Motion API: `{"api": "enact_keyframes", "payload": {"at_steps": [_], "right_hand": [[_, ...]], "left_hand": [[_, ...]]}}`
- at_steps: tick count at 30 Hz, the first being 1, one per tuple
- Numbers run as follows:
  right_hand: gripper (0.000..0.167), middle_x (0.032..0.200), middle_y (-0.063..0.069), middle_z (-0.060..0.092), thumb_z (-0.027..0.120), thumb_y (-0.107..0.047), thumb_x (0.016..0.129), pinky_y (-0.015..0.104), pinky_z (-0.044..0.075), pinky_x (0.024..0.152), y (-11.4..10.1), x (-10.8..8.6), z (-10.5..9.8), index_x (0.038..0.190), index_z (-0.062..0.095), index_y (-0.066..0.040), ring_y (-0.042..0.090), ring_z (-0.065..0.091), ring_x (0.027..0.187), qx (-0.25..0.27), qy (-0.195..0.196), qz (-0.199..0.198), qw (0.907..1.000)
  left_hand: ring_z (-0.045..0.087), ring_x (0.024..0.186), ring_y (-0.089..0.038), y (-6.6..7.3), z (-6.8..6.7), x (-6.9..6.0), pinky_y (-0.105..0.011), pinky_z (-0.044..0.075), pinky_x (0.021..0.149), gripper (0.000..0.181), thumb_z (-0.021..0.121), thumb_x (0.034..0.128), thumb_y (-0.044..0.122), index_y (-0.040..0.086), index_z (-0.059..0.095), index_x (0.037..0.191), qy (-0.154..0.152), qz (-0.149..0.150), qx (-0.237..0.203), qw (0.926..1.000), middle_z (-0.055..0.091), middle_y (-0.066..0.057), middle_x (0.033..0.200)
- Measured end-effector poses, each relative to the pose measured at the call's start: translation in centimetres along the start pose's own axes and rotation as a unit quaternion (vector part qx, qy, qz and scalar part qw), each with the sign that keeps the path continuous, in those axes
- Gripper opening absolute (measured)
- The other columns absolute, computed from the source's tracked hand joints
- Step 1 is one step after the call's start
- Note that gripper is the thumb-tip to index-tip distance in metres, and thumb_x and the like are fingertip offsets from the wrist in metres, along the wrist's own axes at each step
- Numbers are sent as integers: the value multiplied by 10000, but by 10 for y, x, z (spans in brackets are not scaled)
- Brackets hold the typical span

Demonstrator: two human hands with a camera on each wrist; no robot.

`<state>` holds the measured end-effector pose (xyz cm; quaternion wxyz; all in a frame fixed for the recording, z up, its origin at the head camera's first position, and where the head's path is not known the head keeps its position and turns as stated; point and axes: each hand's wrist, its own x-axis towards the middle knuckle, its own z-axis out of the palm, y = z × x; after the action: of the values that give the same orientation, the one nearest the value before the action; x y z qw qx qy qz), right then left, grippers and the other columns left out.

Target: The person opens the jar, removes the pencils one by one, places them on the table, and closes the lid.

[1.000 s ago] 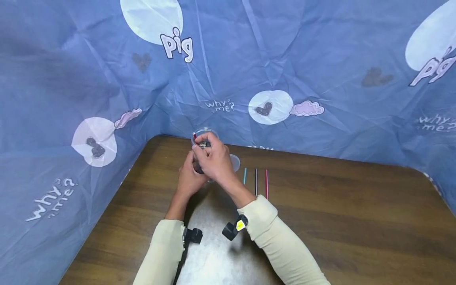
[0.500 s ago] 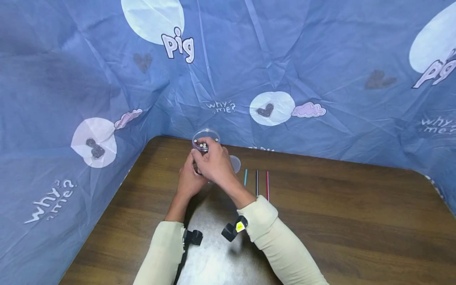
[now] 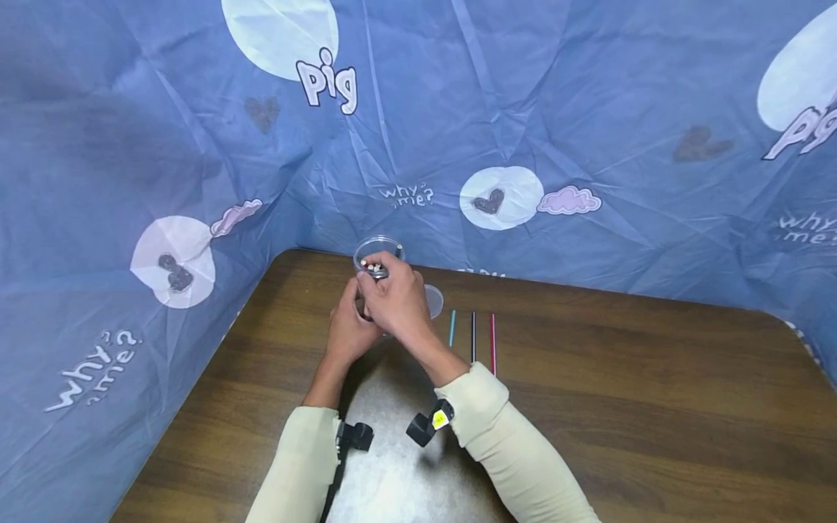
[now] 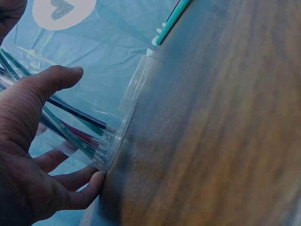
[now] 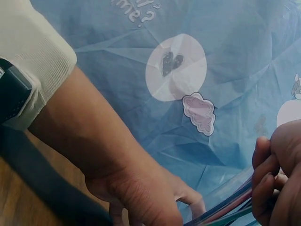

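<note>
A clear plastic jar (image 3: 380,240) stands at the table's back left with several pencils (image 4: 77,136) inside, teal, black and dark red. My left hand (image 3: 351,328) grips its side; in the left wrist view the thumb and fingers wrap round the wall near the base. At the mouth, my right hand (image 3: 395,294) has its index finger and thumb curled about the white pencil ends (image 3: 373,266). It seems to pinch pencils there, though which ones is hidden. Low in the right wrist view, pencil shafts run between my left hand (image 5: 146,197) and my right hand (image 5: 282,174).
A round translucent lid (image 3: 433,301) lies on the wooden table (image 3: 621,392) just right of the jar. Beside it are a teal pencil (image 3: 452,327), a dark pencil (image 3: 474,336) and a red pencil (image 3: 493,341) in a row. Blue printed cloth (image 3: 418,145) rises behind the table.
The red pencil that stood above the rim between my right fingers has sunk to the level of the other ends. My left hand keeps its grip on the jar.
</note>
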<state>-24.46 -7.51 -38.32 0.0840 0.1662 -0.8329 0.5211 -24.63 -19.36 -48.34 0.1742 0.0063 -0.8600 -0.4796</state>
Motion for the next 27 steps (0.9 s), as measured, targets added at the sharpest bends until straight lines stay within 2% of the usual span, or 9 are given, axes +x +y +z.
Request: {"api": "enact_keyframes", "payload": {"at_steps": [5, 9, 16, 21, 27], "right_hand": [[143, 465, -66, 573, 642, -161, 938, 243, 422, 476, 0, -1, 0, 1058, 690, -99, 42, 543, 404, 382, 175, -382, 9984], [136, 447, -71, 544, 656, -127, 925, 234, 393, 444, 2, -1, 1, 1036, 712, -72, 34, 510, 382, 617, 475, -690, 9946], [153, 470, -32, 527, 693, -104, 899, 227, 356, 417, 3, 1, 0, 1019, 751, -30, 26, 460, 410, 1195, 1046, -1266, 9792], [134, 610, 6, 581, 728, -121, 877, 217, 415, 483, 1, 2, -3, 980, 758, -40, 50, 494, 526, 1160, 1407, -1653, 9692], [164, 964, 92, 584, 710, -162, 906, 256, 515, 675, 3, -1, -5, 1027, 760, -63, 156, 590, 821, 1107, 1452, -1985, 9629]], "left_hand": [[592, 923, -336, 0, 0, 0, -505, 474, 805, 624, 822, 676, 174, 136, 529, 1225, 27, -21, 6, 10000, 667, -123, 1014], [628, 950, -304, 0, 1, -1, -480, 497, 813, 633, 827, 671, 158, 138, 525, 1227, -47, -130, -62, 9999, 678, -122, 1031], [632, 1059, -307, 2, 0, 0, -479, 484, 891, 737, 862, 662, 184, 136, 520, 1314, -46, -41, -213, 9998, 672, -131, 1151], [613, 1083, -325, 1, 0, 0, -490, 470, 899, 782, 878, 650, 193, 142, 509, 1338, -55, -12, -179, 9998, 667, -134, 1182], [624, 1053, -326, 1, 1, -1, -480, 484, 871, 799, 877, 649, 186, 142, 502, 1352, -55, -55, -239, 9997, 671, -136, 1161]]}}
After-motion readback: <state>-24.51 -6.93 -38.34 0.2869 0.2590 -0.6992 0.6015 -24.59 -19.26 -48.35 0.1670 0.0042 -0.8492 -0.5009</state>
